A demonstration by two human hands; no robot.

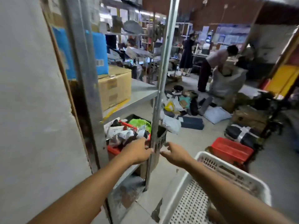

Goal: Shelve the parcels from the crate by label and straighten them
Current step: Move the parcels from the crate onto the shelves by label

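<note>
Both hands reach to the low shelf's front post (154,126). The left hand (137,151) lies at the rim of a red basket (113,150) heaped with parcels (123,135); its fingers are hidden, so their grip cannot be told. The right hand (174,153) hovers beside a dark basket (162,135), fingers loosely spread, holding nothing. The white crate (233,173) stands below the right forearm.
</note>
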